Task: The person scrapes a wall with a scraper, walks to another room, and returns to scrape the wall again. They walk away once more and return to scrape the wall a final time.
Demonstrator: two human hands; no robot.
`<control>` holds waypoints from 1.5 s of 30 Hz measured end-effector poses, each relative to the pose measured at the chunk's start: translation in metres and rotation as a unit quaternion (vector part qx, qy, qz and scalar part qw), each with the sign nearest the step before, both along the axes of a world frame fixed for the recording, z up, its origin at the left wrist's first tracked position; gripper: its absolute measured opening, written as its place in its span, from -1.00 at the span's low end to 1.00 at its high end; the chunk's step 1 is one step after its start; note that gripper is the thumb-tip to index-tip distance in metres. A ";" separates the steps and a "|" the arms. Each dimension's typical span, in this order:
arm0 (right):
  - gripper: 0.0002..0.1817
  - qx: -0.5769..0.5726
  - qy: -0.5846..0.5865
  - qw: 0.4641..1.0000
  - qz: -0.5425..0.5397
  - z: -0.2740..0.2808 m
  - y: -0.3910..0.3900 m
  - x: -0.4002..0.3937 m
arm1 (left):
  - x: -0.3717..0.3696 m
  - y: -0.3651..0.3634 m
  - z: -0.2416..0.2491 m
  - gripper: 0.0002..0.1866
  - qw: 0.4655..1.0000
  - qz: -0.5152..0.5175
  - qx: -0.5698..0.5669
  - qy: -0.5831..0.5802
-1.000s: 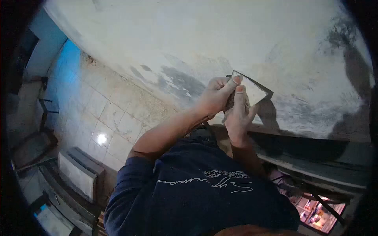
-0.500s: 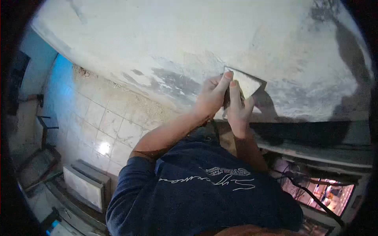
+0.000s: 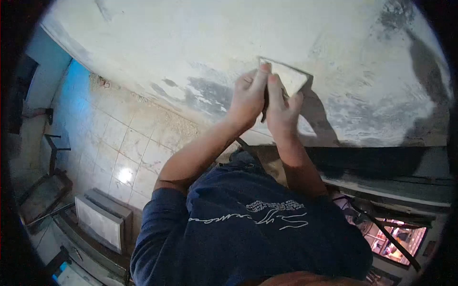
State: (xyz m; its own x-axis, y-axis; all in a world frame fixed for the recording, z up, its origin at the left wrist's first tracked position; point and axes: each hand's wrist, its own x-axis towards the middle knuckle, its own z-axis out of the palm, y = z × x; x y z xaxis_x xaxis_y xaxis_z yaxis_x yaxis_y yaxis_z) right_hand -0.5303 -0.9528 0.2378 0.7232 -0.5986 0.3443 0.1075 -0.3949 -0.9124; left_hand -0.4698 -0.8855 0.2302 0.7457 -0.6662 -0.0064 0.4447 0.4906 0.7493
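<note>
My left hand (image 3: 248,97) is closed on the near left edge of a pale, flat sanding block (image 3: 290,80), thumb on its face. Beside it, my right hand (image 3: 284,112) grips the same block from below, fingers lying over its front. A dark edge, like an abrasive sheet, shows along the block's rim and hangs down between the hands. The block is held against a whitish plastered wall (image 3: 229,43) with grey worn patches, and its underside is hidden. Both hands look dusty.
Dusty floor tiles (image 3: 143,148) lie to the left, with crumbled debris along the wall's foot. An old boxy television (image 3: 99,221) stands at lower left near dark furniture (image 3: 50,190). At lower right, a dark cable (image 3: 386,233) crosses before a brightly lit opening (image 3: 398,240).
Both hands and the sanding block have moved up the wall and slightly left. The forearms are stretched farther out.
</note>
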 end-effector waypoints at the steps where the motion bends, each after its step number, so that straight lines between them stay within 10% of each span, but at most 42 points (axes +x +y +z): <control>1: -0.75 0.031 -0.006 0.999 -0.012 -0.006 -0.004 -0.004 | -0.001 -0.004 -0.007 -0.53 1.000 -0.006 0.013 -0.006; 15: -0.74 0.097 0.014 0.994 -0.048 -0.006 -0.007 -0.035 | -0.020 -0.006 -0.004 -0.56 0.991 -0.134 -0.012 0.021; 25: -0.72 0.059 -0.113 0.990 -0.066 0.005 0.005 -0.017 | -0.019 -0.012 -0.012 -0.56 0.997 -0.081 0.014 -0.013; 28: -0.76 -0.040 0.056 0.997 -0.039 0.018 -0.003 -0.013 | -0.007 -0.002 0.009 -0.57 0.998 -0.051 -0.048 0.011; 45: -0.73 0.056 -0.013 0.998 -0.018 0.024 0.001 -0.015 | -0.009 -0.004 0.008 -0.56 0.997 -0.078 -0.017 0.014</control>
